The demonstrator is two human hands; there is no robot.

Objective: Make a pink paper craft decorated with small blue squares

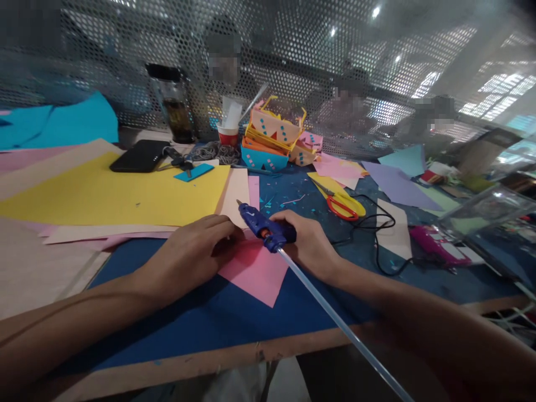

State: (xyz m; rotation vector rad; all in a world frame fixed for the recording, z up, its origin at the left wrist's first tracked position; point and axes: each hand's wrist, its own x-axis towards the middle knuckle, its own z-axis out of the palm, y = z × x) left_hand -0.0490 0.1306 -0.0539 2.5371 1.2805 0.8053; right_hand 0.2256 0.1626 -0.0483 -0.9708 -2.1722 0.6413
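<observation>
My right hand (312, 243) is closed round a blue hot glue gun (252, 219), whose nozzle points away and up to the left. A long clear glue stick (335, 315) juts out of the gun's back end toward me. My left hand (203, 245) is closed, its curled fingertips at the upper left edge of a piece of pink paper (262, 273); the fingers hide part of that edge. The pink paper lies on the blue tabletop (167, 329), below the glue gun.
Yellow sheets (167, 195) with a black phone-like case (140, 155) lie left. Behind stand a bottle (173, 106), a red cup (228, 134) and decorated paper crafts (268, 142). Scissors (343, 206), a black cord (377, 245) and a magenta device (439, 245) lie right. A perforated metal screen (285, 33) rises behind.
</observation>
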